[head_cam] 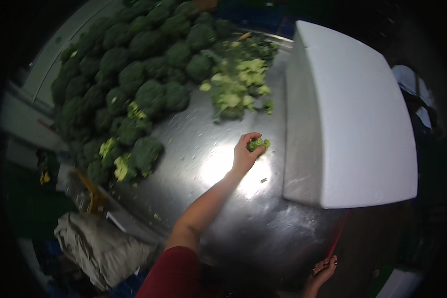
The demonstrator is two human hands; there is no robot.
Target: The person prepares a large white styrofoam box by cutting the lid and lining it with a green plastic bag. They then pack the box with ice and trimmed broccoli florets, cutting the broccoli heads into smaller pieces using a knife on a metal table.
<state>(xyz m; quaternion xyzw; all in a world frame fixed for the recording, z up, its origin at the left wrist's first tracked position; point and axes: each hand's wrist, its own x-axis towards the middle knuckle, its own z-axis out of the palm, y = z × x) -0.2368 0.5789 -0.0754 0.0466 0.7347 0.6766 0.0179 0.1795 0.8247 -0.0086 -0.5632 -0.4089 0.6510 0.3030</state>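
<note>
My left hand (243, 154) reaches out over the metal table (193, 156) and grips a small green broccoli piece (258, 144) between thumb and fingers. Close to the table's right edge, my right hand (323, 271) is low in view with its fingers curled. A thin red strip (339, 234) runs from that hand up towards the white foam box; whether the fingers hold it is unclear. Beyond my left hand lies a pile of cut, pale green broccoli pieces (232, 97). A large heap of whole broccoli heads (134, 74) covers the table's far left.
The tall white foam box (361, 119) stands on the table's right side. A crumpled beige sack (100, 246) lies below the table's left edge, near a yellow frame (93, 193). Part of a person in light clothing (413, 82) shows behind the box. Small scraps dot the wet metal.
</note>
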